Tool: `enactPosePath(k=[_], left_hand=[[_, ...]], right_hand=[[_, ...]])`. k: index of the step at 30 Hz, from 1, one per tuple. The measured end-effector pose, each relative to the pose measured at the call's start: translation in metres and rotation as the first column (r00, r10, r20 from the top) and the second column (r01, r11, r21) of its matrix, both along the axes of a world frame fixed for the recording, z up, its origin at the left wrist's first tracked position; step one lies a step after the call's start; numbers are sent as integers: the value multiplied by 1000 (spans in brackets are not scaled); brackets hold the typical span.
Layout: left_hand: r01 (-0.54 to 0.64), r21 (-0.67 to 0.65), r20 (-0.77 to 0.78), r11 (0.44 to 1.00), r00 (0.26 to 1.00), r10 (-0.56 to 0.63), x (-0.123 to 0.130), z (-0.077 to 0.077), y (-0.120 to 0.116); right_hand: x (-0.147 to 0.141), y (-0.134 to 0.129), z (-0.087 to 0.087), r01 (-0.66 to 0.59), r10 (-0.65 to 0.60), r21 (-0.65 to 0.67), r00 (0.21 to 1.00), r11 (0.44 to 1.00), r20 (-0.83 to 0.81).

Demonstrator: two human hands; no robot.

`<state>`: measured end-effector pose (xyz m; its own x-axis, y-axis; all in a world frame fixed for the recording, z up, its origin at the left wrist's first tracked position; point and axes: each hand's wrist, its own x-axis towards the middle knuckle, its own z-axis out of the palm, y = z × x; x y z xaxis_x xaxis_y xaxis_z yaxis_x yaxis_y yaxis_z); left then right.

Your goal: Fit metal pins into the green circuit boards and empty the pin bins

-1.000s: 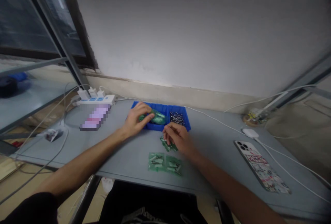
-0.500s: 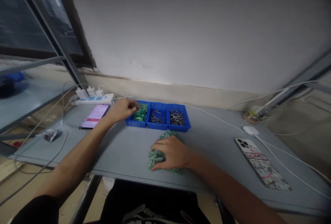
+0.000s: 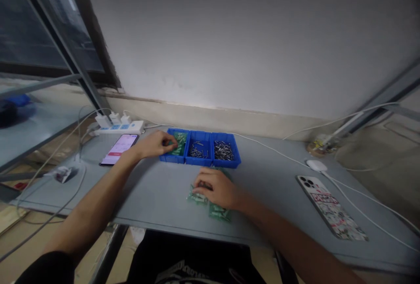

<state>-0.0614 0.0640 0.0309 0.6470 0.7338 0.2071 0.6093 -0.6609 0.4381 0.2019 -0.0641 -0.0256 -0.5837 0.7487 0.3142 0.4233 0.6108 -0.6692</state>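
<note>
A blue plastic tray (image 3: 200, 149) with three compartments stands at the back of the grey table (image 3: 272, 179). Its left compartment holds green plastic packets (image 3: 180, 143), and the other two hold loose metal pins (image 3: 223, 150). My left hand (image 3: 156, 145) reaches the left compartment, fingertips down among the packets. My right hand (image 3: 215, 188) lies curled over green packets of pins (image 3: 218, 212) on the table in front of the tray. Its fingers partly hide them, and I cannot tell whether it grips one.
A lit smartphone (image 3: 119, 149) lies left of the tray, near a white power strip (image 3: 120, 127) with plugged-in chargers. A patterned phone (image 3: 331, 207) and a white charging puck (image 3: 316, 165) sit at the right, with white cables running along the table.
My left hand has moved from above the tray to its left compartment, which now holds green packets. My right hand has moved from the tray front onto the packets on the table.
</note>
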Motion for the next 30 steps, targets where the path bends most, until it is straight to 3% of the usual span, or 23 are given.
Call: enactPosePath(k=[4,8,13,16,20,25,30], left_hand=[[23,133,-34,991,999,-18,-1,-1,1],[43,389,-16,920,999,-40,8,4,-11],[224,507,73,833,951,-300,36,7,-41],[345,548,26,762,904,-428,51,0,-55],[405,583,-57,704,885,-462,60,-12,-60],[371,529,80,763,874,-480,65,-20,-59],[144,443,387,885,860,-333,69,-31,-58]], right_hand=[[0,4,-1,125,-154,-163,972,979,-178],[0,9,-5,176,-292,-334,895,926,-338],[5,19,-7,243,-430,-415,783,877,-450],[8,23,-6,240,-466,-460,745,855,-477],[7,22,-4,157,-425,-488,751,858,-505],[4,19,-5,79,-403,-514,725,854,-558],[12,17,-3,-112,-243,-451,716,885,-655]])
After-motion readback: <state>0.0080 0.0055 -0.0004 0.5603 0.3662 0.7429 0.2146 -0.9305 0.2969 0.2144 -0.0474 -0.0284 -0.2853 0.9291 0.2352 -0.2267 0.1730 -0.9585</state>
